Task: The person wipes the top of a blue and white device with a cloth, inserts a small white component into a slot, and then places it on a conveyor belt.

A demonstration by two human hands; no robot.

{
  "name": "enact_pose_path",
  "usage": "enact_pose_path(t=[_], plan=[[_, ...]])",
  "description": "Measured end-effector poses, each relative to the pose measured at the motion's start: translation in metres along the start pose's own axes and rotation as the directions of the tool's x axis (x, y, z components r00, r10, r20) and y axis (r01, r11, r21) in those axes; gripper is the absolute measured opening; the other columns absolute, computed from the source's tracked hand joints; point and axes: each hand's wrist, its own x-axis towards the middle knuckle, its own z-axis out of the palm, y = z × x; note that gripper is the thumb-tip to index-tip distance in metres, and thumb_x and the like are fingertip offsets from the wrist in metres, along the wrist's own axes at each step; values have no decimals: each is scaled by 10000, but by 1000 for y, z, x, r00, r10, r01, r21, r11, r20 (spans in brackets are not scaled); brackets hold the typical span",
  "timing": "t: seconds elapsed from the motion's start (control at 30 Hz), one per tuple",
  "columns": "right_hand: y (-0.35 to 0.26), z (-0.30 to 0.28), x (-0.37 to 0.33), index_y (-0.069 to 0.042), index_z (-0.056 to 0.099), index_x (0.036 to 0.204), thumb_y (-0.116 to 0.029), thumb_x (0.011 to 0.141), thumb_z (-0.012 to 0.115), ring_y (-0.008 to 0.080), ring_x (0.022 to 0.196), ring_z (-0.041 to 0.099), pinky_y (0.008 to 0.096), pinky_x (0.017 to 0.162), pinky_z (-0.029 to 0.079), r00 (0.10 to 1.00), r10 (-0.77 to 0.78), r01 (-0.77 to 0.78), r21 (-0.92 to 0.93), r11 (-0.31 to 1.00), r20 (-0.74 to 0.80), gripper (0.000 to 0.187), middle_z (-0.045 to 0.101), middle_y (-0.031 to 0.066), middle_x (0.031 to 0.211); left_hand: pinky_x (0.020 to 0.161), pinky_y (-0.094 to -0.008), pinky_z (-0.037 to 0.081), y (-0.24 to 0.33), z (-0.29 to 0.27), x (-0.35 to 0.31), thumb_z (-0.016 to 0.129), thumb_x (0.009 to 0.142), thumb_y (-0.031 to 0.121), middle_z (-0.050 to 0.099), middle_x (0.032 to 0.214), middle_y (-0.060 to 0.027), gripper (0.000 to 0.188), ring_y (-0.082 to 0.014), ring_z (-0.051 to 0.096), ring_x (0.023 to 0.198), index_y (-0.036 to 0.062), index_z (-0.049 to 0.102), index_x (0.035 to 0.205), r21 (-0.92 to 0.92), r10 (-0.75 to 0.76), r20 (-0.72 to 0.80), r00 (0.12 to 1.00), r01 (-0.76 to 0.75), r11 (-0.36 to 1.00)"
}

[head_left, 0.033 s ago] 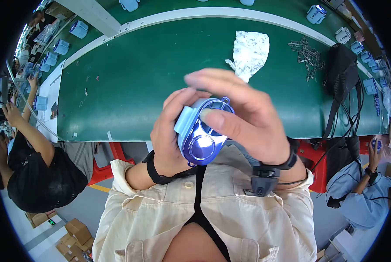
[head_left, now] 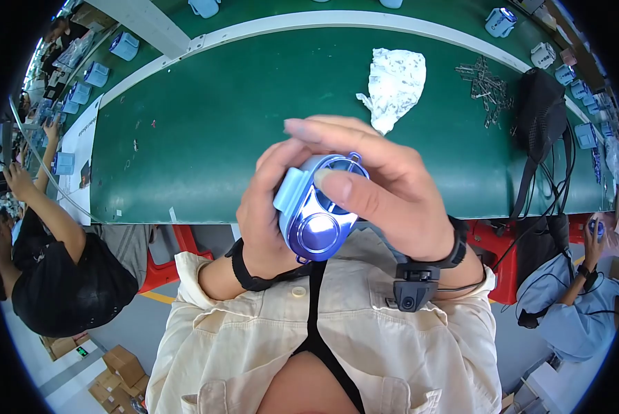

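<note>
A light-blue device [head_left: 318, 233] with a shiny violet-blue face is held in front of my chest. Its face has a round ringed disc, and small loops stick out at both ends. Along its left side runs a pale blue raised piece [head_left: 292, 190]. My left hand [head_left: 264, 200] is wrapped round its left side and back. My right hand [head_left: 385, 186] curves over its far and right sides, the thumb pressed on the upper part of the face. The right fingertips lie by the left fingers, and the thumb hides part of the face.
Upon the green table [head_left: 219, 131] lie a crumpled white patterned bag [head_left: 395, 86], a heap of small metal parts [head_left: 487, 90] and a black bag [head_left: 538, 103] with cables. Similar blue devices [head_left: 125, 46] stand around the edges. Co-workers [head_left: 68, 269] sit to left and right.
My right fingers have come slightly down and left, closer over my left fingers. The device has shifted very slightly left in my hands.
</note>
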Motion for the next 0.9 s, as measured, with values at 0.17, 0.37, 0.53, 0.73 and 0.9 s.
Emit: enact_pose_path(t=[0.17, 0.37, 0.53, 0.73, 0.9], plan=[[7, 4, 0, 27, 570, 1275, -157, 920, 594, 271, 1191, 541, 386, 1024, 406, 984, 113, -157, 366, 917, 138, 401, 540, 192, 1320, 941, -410, 461, -10, -3, -13, 867, 651, 135, 611, 1138, -189, 810, -331, 595, 1075, -24, 436, 1318, 121, -2, -44, 999, 8, 993], [16, 0, -1, 33, 548, 1296, -202, 925, 582, 293, 1222, 522, 392, 1052, 380, 984, 43, -87, 251, 964, 174, 441, 523, 206, 1347, 924, -402, 468, -12, -4, -15, 860, 658, 124, 597, 1162, -194, 818, -335, 593, 1066, -9, 421, 1336, 202, -14, 8, 1000, 12, 979], [11, 2, 5, 35, 557, 1278, -198, 921, 594, 301, 1249, 498, 402, 1061, 369, 971, 175, -225, 390, 893, 160, 428, 520, 209, 1348, 885, -371, 490, -15, 0, -16, 852, 666, 118, 584, 1185, -192, 813, -322, 600, 1056, 2, 418, 1344, 41, -88, -65, 994, 91, 995], [14, -1, 8, 27, 569, 1243, -155, 939, 565, 305, 1267, 481, 388, 1062, 369, 979, 101, -155, 324, 933, 178, 355, 513, 215, 1351, 843, -341, 509, -14, -2, -4, 851, 670, 117, 581, 1185, -188, 814, -306, 615, 1034, 4, 416, 1349, 57, -33, -28, 999, 35, 998], [10, 3, 14, 24, 580, 1203, -165, 954, 553, 253, 1225, 516, 365, 1030, 404, 984, 112, -149, 291, 945, 140, 314, 560, 182, 1283, 968, -356, 443, -14, -9, 6, 866, 663, 123, 496, 1298, -153, 931, -246, 545, 1161, 12, 323, 1411, 113, -6, 45, 999, 1, 994]])
